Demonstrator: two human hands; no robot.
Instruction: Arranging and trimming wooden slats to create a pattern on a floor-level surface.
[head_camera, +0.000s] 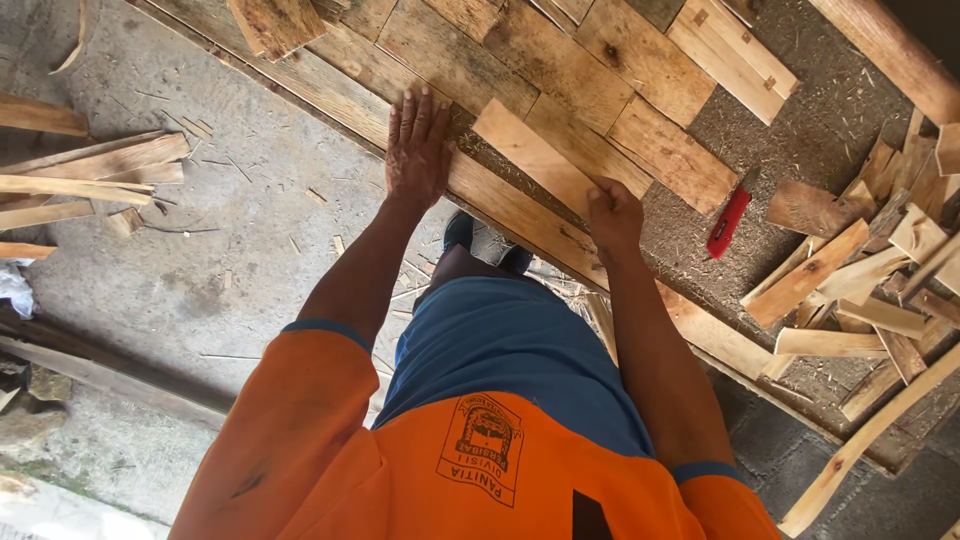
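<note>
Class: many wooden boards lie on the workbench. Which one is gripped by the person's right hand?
The pale, smooth board lying diagonally on top of the fitted planks. The right hand grips its lower end, while the left hand presses flat on a darker plank.

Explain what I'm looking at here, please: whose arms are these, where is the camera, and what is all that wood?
There is no machine here: a person wears a camera on the head, so the one picture looks straight down past an orange shirt and blue shorts to the two bare hands. The left hand lies flat, fingers spread, on a long wooden plank at the edge of a low work board dusted with sawdust. The right hand grips the near end of a short pale wood piece that rests on the planks. Flat wood pieces are fitted side by side further up the board. A red tool, perhaps a cutter, lies on the sawdust, and a heap of wood offcuts sits at the right. More loose slats lie on the concrete floor.
</note>
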